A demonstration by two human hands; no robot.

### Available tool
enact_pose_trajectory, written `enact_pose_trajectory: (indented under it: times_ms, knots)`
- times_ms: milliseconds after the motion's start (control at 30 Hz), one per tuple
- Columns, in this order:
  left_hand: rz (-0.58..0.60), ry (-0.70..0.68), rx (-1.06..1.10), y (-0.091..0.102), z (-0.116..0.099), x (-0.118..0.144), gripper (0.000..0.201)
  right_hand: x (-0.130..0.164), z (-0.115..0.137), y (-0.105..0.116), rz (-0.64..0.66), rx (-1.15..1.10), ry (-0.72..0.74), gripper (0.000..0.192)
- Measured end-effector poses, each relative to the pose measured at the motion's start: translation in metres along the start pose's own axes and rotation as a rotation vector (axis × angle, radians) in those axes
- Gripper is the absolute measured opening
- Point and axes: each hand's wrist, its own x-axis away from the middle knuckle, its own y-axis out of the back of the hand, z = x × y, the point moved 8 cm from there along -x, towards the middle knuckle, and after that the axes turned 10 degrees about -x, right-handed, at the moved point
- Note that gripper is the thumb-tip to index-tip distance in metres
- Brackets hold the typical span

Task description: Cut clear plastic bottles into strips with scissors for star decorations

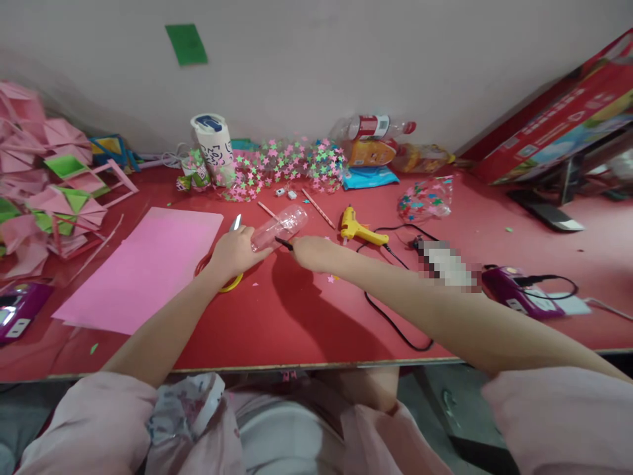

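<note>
A clear plastic bottle (289, 223) lies on its side on the red table. My left hand (232, 254) is closed around its near end and steadies it. My right hand (311, 254) grips a slim dark tool (283, 243), whose tip meets the bottle's near side; its exact kind is too small to make out. Beneath my left hand lie scissors, with a metal blade (236, 222) beyond the fingers and a yellow handle (231, 285) on the near side. A yellow glue gun (363, 229) rests to the right of the bottle, its black cord trailing across the table.
Pink paper sheets (143, 270) lie at left, beside folded pink paper shapes (44, 152). Along the wall stand a white canister (213, 148), bags of paper stars (287, 161) and a bottle with a red cap (378, 125). A purple device (519, 290) sits at right.
</note>
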Motion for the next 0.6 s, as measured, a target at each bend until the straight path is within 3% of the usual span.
enact_pose_trajectory:
  times_ms: [167, 367, 500, 600]
  knots:
    - [0.059, -0.026, 0.045, -0.003, 0.004, -0.004, 0.049, 0.004, -0.002, 0.005, -0.071, -0.003, 0.002, 0.039]
    - [-0.123, -0.053, -0.166, 0.009, -0.017, 0.001, 0.058, 0.001, 0.012, 0.021, 0.091, 0.009, -0.016, 0.039]
    - [-0.064, -0.032, -0.194, 0.003, -0.02, -0.004, 0.055, 0.0, 0.016, 0.032, 0.138, 0.038, -0.048, 0.058]
    - [0.019, 0.003, -0.128, -0.002, -0.011, -0.013, 0.047, -0.004, 0.015, 0.035, 0.164, -0.053, -0.037, 0.052]
